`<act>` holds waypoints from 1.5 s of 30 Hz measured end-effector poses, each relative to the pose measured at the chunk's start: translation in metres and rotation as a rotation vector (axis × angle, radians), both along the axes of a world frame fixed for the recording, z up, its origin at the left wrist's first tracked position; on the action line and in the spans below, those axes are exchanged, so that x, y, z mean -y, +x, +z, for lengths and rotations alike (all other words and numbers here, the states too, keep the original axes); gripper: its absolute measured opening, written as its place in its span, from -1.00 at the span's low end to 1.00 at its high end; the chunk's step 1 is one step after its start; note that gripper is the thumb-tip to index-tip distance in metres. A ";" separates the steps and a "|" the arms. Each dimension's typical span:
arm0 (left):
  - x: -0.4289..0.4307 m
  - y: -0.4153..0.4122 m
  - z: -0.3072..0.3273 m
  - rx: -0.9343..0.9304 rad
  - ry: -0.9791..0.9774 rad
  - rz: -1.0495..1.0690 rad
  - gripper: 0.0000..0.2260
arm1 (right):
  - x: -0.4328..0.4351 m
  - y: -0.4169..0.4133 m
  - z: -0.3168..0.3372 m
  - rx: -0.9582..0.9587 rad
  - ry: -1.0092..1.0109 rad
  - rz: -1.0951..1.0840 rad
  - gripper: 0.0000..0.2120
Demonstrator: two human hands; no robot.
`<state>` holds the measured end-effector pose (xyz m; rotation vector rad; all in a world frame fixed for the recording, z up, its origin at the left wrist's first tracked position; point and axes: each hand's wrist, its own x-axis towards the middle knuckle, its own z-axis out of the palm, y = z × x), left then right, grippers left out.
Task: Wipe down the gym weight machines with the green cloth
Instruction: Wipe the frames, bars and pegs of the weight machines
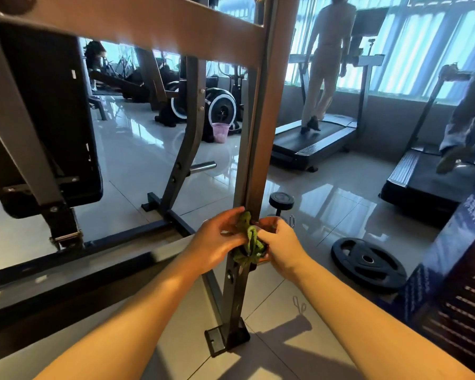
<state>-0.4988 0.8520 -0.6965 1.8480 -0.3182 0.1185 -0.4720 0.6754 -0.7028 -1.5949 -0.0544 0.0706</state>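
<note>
Head camera view, looking down along my two bare forearms to a grey upright post of a weight machine. My left hand and my right hand meet at the post, low on its length and above its bolted foot plate. Between them is the green cloth, bunched and wrapped against the front of the post. Both hands grip it with curled fingers, the left from the left side and the right from the right, thumbs close together over the cloth.

A broad grey crossbar joins the post near the top of the view. To the left is the machine's black padded backrest. On the glossy tiled floor, to the right of the post, lies a black weight plate, and a small dumbbell stands on end just behind my right hand. Farther back is a pink bin. By the windows a person walks on a treadmill, and a second treadmill sits at the right. A dark printed banner fills the right edge.
</note>
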 end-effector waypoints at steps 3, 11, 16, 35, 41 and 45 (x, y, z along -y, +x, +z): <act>0.002 -0.004 -0.005 -0.007 0.045 0.007 -0.74 | 0.000 -0.009 -0.005 -0.126 0.168 0.051 -0.76; 0.016 0.002 -0.003 -0.011 0.126 0.315 -0.90 | 0.008 -0.044 -0.008 0.049 -0.097 -0.225 -0.91; 0.023 0.004 0.000 -0.120 0.146 0.102 -0.88 | -0.017 -0.047 0.003 -0.112 0.327 -0.076 -0.85; 0.005 0.082 0.004 0.037 -0.007 0.305 -0.79 | -0.042 0.056 0.035 0.460 0.102 -0.556 -0.88; 0.004 0.082 -0.010 0.050 -0.044 0.336 -0.81 | -0.031 0.043 -0.012 0.254 0.129 -0.413 -0.76; 0.004 0.082 -0.018 0.075 -0.055 0.337 -0.79 | -0.027 0.068 0.043 0.473 0.061 -0.519 -0.89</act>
